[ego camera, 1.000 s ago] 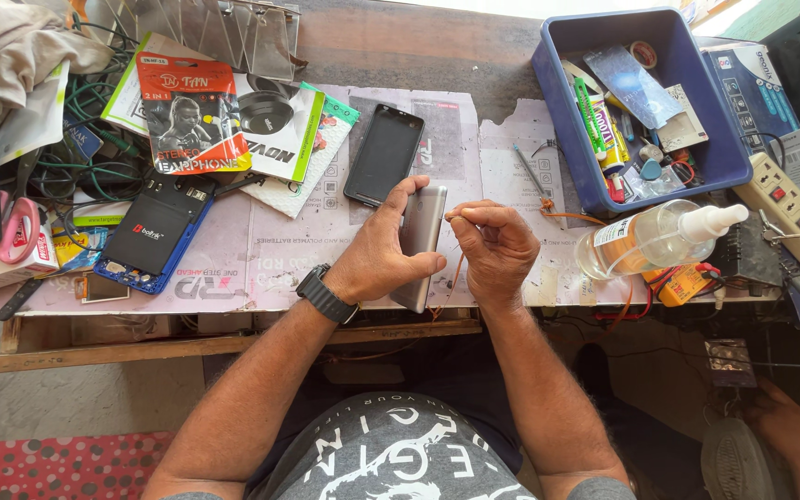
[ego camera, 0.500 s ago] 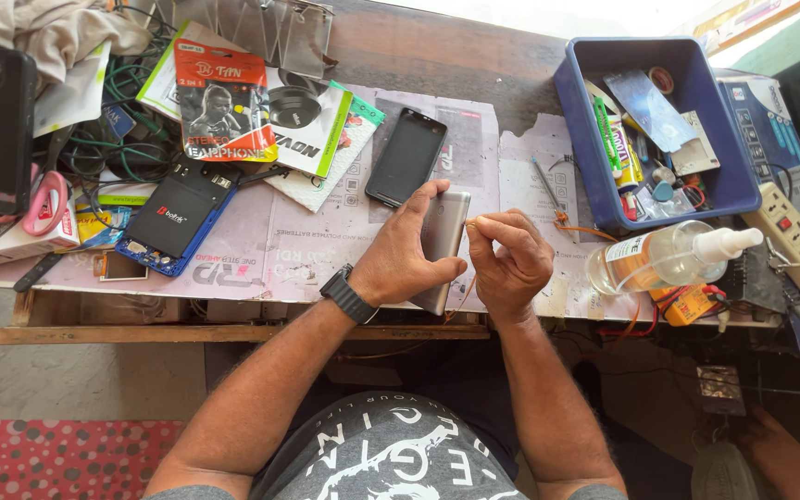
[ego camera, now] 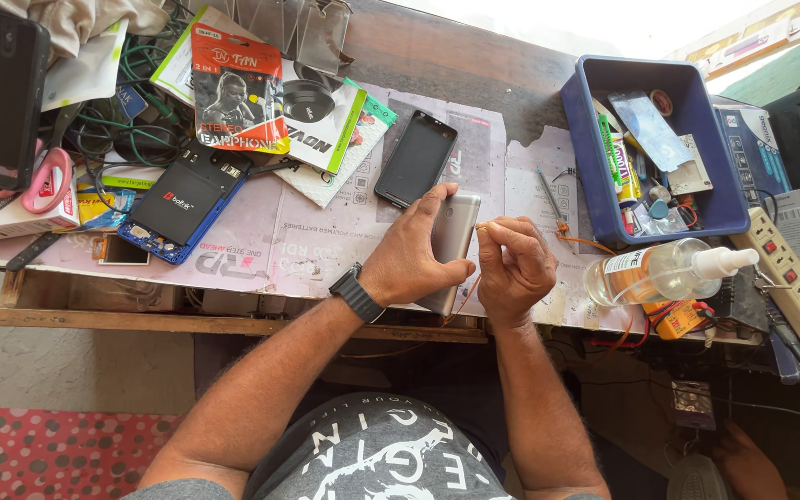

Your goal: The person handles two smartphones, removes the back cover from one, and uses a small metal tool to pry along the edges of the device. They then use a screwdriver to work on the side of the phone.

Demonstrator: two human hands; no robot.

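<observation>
Gripped edgewise in the left hand (ego camera: 412, 259): a silver phone (ego camera: 450, 243), the right hand (ego camera: 514, 267) pinching a small tool at its rim. Just beyond, a black phone (ego camera: 416, 158); farther right, a blue bin (ego camera: 585, 148).

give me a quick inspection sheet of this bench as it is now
surface: wooden bench covered with printed paper sheets.
job's things: silver phone, held on edge.
clutter: dark phone lying flat, blue phone with its back open, earphone packs, blue tray of small parts, clear spray bottle on its side.
grips: left hand wraps the silver phone; right hand pinches something small at its top edge, too small to tell.
cables: green tangle at far left; power strip at right.
surroundings: red dotted mat on the floor.
</observation>
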